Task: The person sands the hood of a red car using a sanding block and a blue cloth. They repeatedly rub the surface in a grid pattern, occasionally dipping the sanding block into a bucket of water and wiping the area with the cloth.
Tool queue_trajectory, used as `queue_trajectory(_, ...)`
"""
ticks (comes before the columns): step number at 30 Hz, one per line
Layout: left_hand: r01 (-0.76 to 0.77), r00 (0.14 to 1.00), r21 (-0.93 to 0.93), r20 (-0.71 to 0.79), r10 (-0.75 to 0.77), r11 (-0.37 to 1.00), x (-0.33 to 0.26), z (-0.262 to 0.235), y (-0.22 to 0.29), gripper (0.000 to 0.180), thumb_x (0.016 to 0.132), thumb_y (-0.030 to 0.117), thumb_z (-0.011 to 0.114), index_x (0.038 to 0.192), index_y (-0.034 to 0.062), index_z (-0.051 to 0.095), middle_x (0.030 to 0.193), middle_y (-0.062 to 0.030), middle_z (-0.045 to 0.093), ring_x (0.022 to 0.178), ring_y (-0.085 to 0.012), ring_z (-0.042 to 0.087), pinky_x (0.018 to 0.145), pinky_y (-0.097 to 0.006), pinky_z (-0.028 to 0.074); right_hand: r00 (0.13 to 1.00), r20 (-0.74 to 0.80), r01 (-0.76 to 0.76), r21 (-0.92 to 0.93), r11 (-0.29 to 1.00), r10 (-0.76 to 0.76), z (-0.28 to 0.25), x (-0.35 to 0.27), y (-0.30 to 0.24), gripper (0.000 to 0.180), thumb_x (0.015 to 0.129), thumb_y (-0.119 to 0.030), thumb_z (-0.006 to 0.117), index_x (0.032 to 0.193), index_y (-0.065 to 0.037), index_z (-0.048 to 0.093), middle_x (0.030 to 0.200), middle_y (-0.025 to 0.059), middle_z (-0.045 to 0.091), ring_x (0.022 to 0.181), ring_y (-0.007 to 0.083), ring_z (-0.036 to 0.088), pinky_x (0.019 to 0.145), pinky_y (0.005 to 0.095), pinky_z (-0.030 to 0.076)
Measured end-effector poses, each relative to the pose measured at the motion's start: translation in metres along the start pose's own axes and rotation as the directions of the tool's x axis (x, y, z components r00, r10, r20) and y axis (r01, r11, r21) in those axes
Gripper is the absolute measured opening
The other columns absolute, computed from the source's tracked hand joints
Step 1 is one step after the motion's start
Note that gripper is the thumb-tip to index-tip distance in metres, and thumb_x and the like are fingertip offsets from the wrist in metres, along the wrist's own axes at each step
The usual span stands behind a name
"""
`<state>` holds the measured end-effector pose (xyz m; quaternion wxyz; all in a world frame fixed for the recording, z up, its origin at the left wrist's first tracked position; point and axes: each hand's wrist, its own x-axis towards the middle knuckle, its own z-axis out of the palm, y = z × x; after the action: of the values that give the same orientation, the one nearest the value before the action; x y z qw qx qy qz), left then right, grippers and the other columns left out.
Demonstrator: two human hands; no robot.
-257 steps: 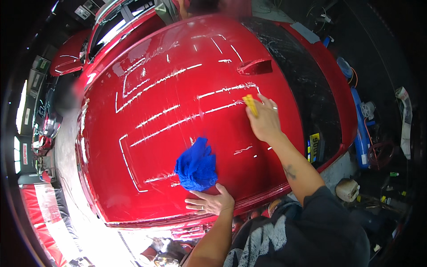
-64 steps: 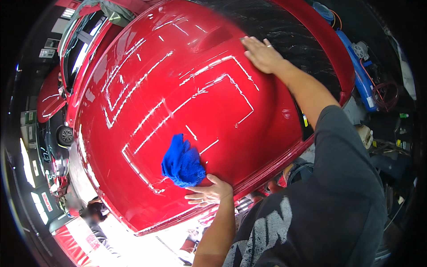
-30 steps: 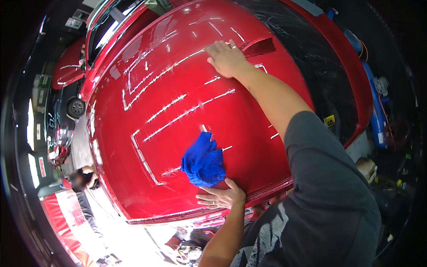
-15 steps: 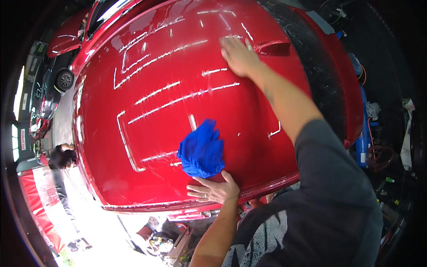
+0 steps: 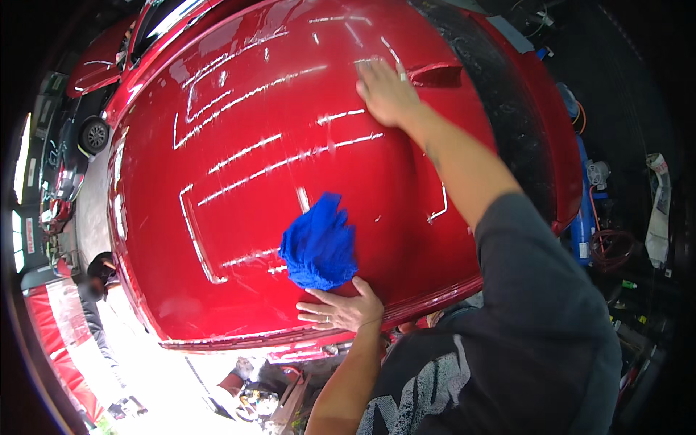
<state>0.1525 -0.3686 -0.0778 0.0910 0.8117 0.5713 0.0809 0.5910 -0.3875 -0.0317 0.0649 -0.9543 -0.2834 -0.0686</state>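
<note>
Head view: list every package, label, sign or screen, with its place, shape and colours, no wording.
Signs: far left edge, small pale upright panels with red marks, too small to make out.
Banner: lower left by the floor, red with a white panel.
No packages or screens can be made out.

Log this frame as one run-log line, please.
left hand: flat on red car hood, touching blue cloth | right hand: palm down, far up hood
</note>
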Motion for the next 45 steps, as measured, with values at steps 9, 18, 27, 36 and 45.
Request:
queue_trajectory(9, 0.042, 0.999, 0.021, 0.001, -0.042, 0.999, 0.003, -0.002, -0.005, 0.115, 0.088, 0.062, 0.069, 0.176, 0.0117, 0.013, 0.177, -0.0359, 0.000, 0.163, -0.0587, 0.001, 0.123, -0.081, 0.011, 0.988, 0.123, 0.093, 0.048, 0.994, -0.099, -0.011, -0.138, -0.022, 0.063, 0.116, -0.040, 0.040, 0.171, -0.010, 0.029, 0.176, 0.0219, 0.029, 0.166, 0.0370, 0.025, 0.133, 0.0629, 0.017)
queue_trajectory(18, -0.015, 1.000, 0.003, 0.004, 0.015, 1.000, 0.000, -0.001, 0.004, 0.115, 0.089, 0.061, 0.069, 0.176, 0.0123, 0.012, 0.177, -0.0363, -0.001, 0.163, -0.0591, -0.001, 0.124, -0.080, 0.007, 0.999, -0.035, 0.002, 0.024, 1.000, -0.002, 0.010, -0.019, 0.009, 0.055, 0.116, -0.035, 0.038, 0.164, -0.008, 0.037, 0.171, 0.0155, 0.039, 0.161, 0.0345, 0.034, 0.128, 0.0713, 0.023)
queue_trajectory(27, -0.021, 1.000, -0.006, -0.011, 0.021, 1.000, 0.000, 0.000, 0.000, 0.115, 0.089, 0.062, 0.070, 0.175, 0.0117, 0.013, 0.177, -0.0363, -0.001, 0.163, -0.0596, 0.000, 0.124, -0.080, 0.007, 0.997, -0.012, 0.072, -0.082, 0.994, -0.073, 0.014, -0.042, 0.010, 0.059, 0.117, -0.040, 0.036, 0.167, -0.011, 0.036, 0.175, 0.0157, 0.035, 0.164, 0.0345, 0.030, 0.129, 0.0700, 0.021)
queue_trajectory(36, -0.017, 0.997, 0.026, -0.071, 0.019, 1.000, 0.001, 0.004, -0.005, 0.111, 0.092, 0.070, 0.063, 0.176, 0.0142, 0.016, 0.176, -0.0383, 0.005, 0.161, -0.0623, 0.003, 0.119, -0.084, 0.011, 0.991, -0.067, 0.116, 0.054, 0.992, -0.113, 0.013, -0.109, 0.004, 0.058, 0.116, -0.040, 0.039, 0.165, -0.008, 0.037, 0.172, 0.0231, 0.036, 0.162, 0.0400, 0.032, 0.129, 0.0650, 0.027)
queue_trajectory(45, 0.031, 0.997, 0.061, -0.067, -0.026, 0.998, -0.002, 0.005, 0.004, 0.108, 0.095, 0.074, 0.059, 0.174, 0.0129, 0.020, 0.177, -0.0350, 0.010, 0.164, -0.0557, 0.004, 0.122, -0.081, 0.015, 0.945, 0.307, -0.292, 0.624, 0.725, 0.116, -0.084, -0.394, -0.001, 0.055, 0.117, -0.032, 0.040, 0.166, -0.007, 0.043, 0.172, 0.0190, 0.042, 0.164, 0.0329, 0.031, 0.134, 0.0517, 0.020)
